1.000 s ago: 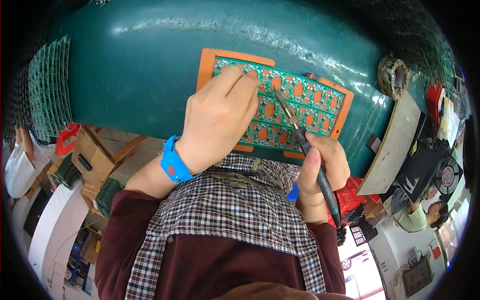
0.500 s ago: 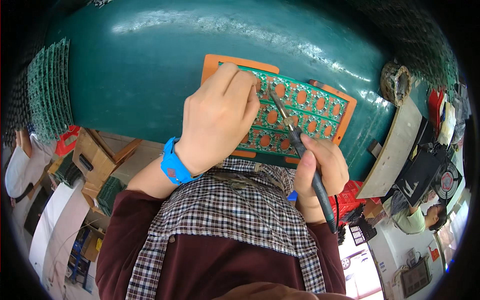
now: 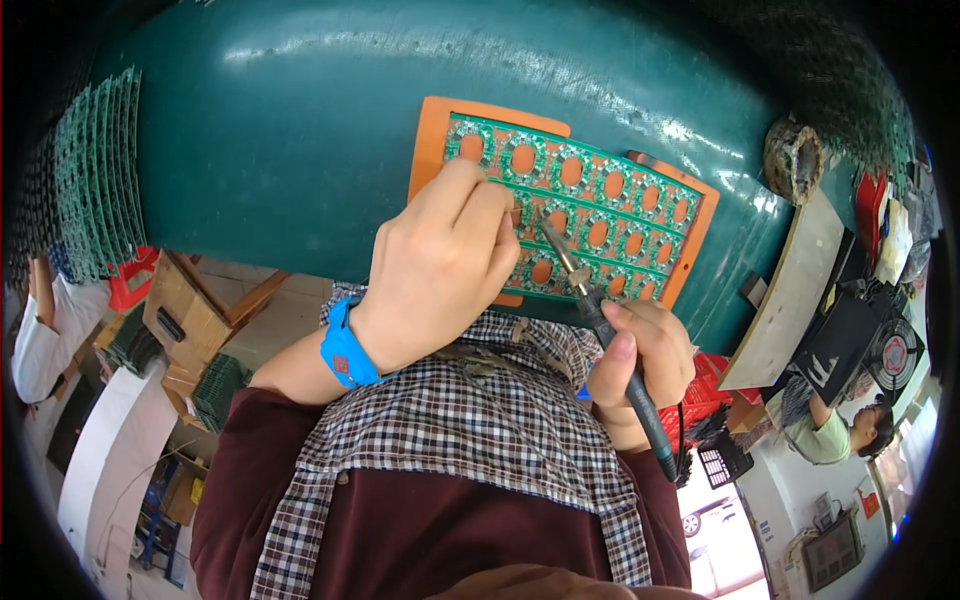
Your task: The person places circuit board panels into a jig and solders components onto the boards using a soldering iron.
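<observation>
A green circuit board panel (image 3: 545, 185), with rows of oval cut-outs ringed by small parts, lies in an orange tray (image 3: 430, 140). My right hand (image 3: 650, 350) grips a soldering iron (image 3: 608, 325) by its dark handle. The metal tip points up and left at the panel's middle row; whether it touches cannot be made out. My left hand (image 3: 435, 245) rests over the panel's left part, fingers pinched together just left of the tip. Whatever they hold is hidden. That hand also covers the lower left cut-outs.
The tray sits on a green table mat (image 3: 270, 160). Stacked green panels (image 3: 100, 175) stand at the far left. To the right are a rough round holder (image 3: 793, 160), a leaning board (image 3: 785, 290) and a red crate (image 3: 705, 390). Another person (image 3: 830, 435) is at the right rim.
The iron's tip and my left fingers have come nearer, from the panel's far row to its middle row. The tray has shifted slightly away and to the right.
</observation>
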Tool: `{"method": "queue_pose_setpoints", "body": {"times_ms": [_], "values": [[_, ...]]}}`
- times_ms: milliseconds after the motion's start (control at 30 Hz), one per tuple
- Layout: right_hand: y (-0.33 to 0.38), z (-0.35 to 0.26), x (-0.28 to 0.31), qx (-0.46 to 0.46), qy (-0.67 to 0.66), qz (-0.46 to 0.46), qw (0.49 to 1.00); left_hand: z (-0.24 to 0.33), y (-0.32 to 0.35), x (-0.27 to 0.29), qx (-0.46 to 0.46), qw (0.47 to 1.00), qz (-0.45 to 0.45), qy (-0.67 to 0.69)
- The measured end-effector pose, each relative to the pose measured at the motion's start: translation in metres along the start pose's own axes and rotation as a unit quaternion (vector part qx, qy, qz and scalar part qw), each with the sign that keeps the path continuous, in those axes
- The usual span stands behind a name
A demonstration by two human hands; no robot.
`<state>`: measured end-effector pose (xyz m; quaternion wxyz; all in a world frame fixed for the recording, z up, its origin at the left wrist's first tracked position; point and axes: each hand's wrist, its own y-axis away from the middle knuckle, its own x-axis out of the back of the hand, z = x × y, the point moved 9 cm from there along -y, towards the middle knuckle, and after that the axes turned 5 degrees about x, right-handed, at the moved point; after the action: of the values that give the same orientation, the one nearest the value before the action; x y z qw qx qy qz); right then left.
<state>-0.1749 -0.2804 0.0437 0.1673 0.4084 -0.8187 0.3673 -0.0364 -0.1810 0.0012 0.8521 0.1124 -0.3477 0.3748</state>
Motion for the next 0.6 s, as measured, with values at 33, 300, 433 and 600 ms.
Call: {"method": "queue_pose_setpoints", "body": {"times_ms": [33, 300, 433, 600], "values": [[0.001, -0.001, -0.001, 0.007, -0.003, -0.001, 1.0, 0.002, 0.003, -0.003, -0.01, 1.0, -0.004, -0.018], [0.005, 0.0, -0.009, -0.001, 0.011, -0.022, 1.0, 0.011, 0.003, -0.011, -0.049, 0.996, 0.007, -0.077], [0.012, 0.0, -0.001, 0.011, 0.009, -0.007, 1.0, 0.01, 0.007, -0.012, -0.029, 0.998, -0.008, -0.048], [0.027, -0.003, 0.009, 0.005, -0.019, 0.004, 1.0, 0.006, 0.022, -0.013, -0.02, 0.999, -0.029, -0.016]]}}
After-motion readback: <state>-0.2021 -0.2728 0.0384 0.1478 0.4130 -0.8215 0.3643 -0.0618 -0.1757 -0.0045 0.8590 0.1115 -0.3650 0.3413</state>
